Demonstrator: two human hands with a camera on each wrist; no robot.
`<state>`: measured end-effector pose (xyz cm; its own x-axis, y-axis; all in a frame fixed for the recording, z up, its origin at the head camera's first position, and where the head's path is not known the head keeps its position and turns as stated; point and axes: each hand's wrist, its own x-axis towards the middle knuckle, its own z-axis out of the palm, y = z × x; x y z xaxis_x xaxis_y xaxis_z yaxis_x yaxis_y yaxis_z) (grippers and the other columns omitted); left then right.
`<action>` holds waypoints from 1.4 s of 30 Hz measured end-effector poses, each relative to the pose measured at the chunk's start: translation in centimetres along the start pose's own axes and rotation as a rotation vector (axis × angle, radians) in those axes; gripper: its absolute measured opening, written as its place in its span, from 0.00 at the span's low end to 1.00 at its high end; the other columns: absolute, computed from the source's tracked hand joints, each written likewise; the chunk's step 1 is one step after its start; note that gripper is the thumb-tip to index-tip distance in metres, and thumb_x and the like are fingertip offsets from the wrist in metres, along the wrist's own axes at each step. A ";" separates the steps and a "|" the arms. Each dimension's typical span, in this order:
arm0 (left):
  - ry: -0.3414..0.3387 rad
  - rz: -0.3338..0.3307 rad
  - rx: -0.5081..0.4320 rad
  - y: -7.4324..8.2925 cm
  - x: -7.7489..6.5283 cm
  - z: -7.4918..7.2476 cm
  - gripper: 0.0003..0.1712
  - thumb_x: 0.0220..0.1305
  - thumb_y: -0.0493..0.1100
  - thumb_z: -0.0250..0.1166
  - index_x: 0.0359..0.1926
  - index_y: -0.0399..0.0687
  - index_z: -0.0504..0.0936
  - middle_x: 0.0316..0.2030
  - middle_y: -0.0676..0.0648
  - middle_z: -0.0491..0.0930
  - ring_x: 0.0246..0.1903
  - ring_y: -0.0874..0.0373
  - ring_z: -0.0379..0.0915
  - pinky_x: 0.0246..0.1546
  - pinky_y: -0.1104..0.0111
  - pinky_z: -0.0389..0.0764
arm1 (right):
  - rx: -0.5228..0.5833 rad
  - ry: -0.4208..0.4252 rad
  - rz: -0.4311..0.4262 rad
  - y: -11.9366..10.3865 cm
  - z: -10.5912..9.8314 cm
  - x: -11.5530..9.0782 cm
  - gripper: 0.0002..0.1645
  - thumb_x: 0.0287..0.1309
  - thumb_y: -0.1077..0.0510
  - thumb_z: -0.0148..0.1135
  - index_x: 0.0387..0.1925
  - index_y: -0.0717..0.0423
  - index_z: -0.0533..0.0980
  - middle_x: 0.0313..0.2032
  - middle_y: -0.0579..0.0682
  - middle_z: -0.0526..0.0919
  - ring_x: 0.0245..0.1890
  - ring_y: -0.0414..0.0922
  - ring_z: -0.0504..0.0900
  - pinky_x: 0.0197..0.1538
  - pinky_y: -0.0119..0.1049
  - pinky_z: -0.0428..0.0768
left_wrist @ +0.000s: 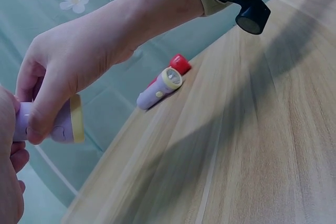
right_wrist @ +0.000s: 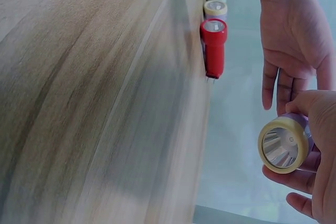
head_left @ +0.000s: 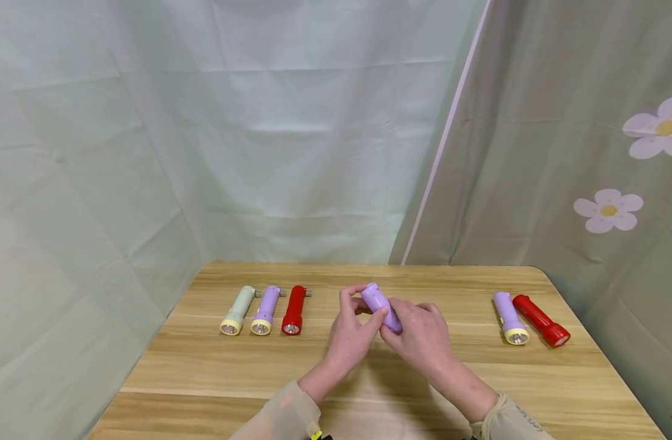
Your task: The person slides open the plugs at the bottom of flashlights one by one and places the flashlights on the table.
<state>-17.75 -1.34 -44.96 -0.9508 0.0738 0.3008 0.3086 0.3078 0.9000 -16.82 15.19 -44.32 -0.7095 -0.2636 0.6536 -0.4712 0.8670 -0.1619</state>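
A purple flashlight point(head_left: 375, 299) with a cream-yellow head is held above the middle of the table, its tail tilted up and to the left. My right hand point(head_left: 420, 336) grips it near the head, thumb and fingers round the body. At the tail end, my left hand point(head_left: 351, 336) has its thumb and index finger on the body. The flashlight's reflector point(right_wrist: 283, 148) faces the right wrist camera. In the left wrist view, the right thumb lies along the purple barrel point(left_wrist: 62, 124). The fingers partly hide the body.
On the left of the wooden table point(head_left: 203, 373) lie a pale green flashlight point(head_left: 240, 310), a purple one point(head_left: 266, 310) and a red one point(head_left: 295, 310), each with metal prongs out. Another purple flashlight point(head_left: 510, 318) and a red one point(head_left: 542, 321) lie at right. Curtains point(head_left: 313, 153) hang behind.
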 end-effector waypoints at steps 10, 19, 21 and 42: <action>-0.026 -0.008 -0.055 -0.1 -0.2 -0.2 0.34 0.66 0.58 0.69 0.65 0.59 0.62 0.43 0.54 0.82 0.47 0.59 0.77 0.50 0.54 0.76 | -0.031 0.042 -0.075 0.1 0.0 -0.1 0.19 0.49 0.47 0.75 0.39 0.53 0.81 0.28 0.45 0.86 0.23 0.41 0.83 0.43 0.47 0.78; -0.036 -0.009 -0.081 -0.3 -0.2 -0.1 0.34 0.66 0.57 0.70 0.65 0.60 0.62 0.45 0.53 0.81 0.48 0.58 0.77 0.50 0.52 0.76 | -0.038 0.025 -0.076 0.1 -0.2 -0.1 0.19 0.50 0.47 0.75 0.40 0.53 0.81 0.29 0.46 0.87 0.25 0.41 0.84 0.44 0.47 0.78; -0.032 -0.006 -0.091 -0.3 -0.2 -0.1 0.34 0.66 0.57 0.70 0.65 0.59 0.62 0.44 0.53 0.81 0.48 0.58 0.77 0.51 0.49 0.76 | -0.037 0.027 -0.082 0.1 -0.2 -0.1 0.20 0.50 0.47 0.75 0.41 0.54 0.82 0.29 0.46 0.87 0.25 0.41 0.84 0.44 0.47 0.78; -0.054 -0.014 -0.108 -0.6 -0.4 -0.2 0.33 0.67 0.55 0.70 0.65 0.60 0.63 0.45 0.50 0.82 0.48 0.56 0.76 0.45 0.63 0.76 | -0.037 0.040 -0.117 0.1 0.1 -0.4 0.22 0.50 0.47 0.75 0.42 0.55 0.82 0.28 0.47 0.87 0.24 0.42 0.84 0.43 0.46 0.78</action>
<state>-17.54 -1.70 -45.55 -0.9542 0.1218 0.2732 0.2935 0.2052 0.9337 -16.62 15.36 -44.67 -0.6288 -0.3471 0.6958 -0.5291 0.8467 -0.0557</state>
